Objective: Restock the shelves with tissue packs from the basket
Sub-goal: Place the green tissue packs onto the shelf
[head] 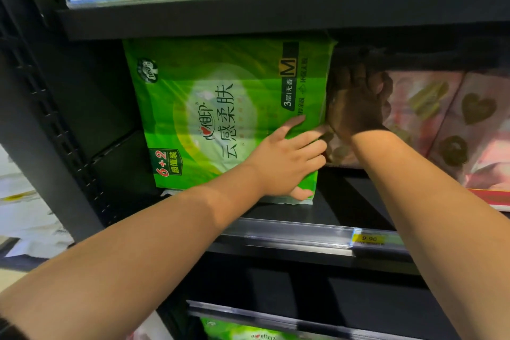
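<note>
The left grip (287, 163) lies flat on the lower right front of the green tissue pack (220, 107), fingers straight and spread, thumb at the pack's bottom corner. The right grip (356, 102) sits in shadow against the pack's right side, between it and the pink tissue packs (441, 119); whether its fingers curl I cannot tell. The pack stands upright on the black shelf (303, 212), near the left end. A yellow 9.90 price tag (369, 239) sits on the shelf's front rail.
</note>
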### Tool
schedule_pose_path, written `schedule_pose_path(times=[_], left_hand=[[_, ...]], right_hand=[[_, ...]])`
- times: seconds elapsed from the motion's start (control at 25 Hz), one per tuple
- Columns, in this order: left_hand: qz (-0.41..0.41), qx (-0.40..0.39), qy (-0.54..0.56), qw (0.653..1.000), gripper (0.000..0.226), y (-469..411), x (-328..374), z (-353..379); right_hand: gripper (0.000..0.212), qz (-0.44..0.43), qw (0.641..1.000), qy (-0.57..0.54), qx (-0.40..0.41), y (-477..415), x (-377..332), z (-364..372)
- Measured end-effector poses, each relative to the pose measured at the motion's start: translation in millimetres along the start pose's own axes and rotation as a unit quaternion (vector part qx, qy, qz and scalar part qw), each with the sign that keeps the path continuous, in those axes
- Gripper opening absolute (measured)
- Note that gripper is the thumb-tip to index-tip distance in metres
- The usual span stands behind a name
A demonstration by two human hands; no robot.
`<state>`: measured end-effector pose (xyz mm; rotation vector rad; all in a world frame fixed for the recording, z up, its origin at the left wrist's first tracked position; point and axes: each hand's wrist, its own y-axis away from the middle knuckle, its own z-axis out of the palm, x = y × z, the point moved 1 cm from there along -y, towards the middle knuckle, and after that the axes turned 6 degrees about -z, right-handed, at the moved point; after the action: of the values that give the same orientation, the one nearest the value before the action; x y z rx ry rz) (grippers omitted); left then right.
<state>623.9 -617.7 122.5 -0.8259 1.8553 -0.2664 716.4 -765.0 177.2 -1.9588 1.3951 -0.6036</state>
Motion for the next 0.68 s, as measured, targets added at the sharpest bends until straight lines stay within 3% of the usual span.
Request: schedule_pose_path(times=[0.16,0.48,0.68], left_hand=[[-0.013,0.036,-0.003,0.999,0.056,-0.7,-2.7,9.6],[0.003,0.091,0.012,0.996,0.053,-0.2,-9.5,19.4],[-0.006,0.096,0.014,0.995,0.051,0.0,-7.3,21.5]], right_hand=[[0.051,0.017,0.999,0.011,0.029,-1.5,-2.5,0.1],[0.06,-0.03,0.998,0.011,0.057,2.1,13.2,-2.5],[0.073,-0.028,0.998,0.048,-0.008,-3.9,7.4,-13.0]])
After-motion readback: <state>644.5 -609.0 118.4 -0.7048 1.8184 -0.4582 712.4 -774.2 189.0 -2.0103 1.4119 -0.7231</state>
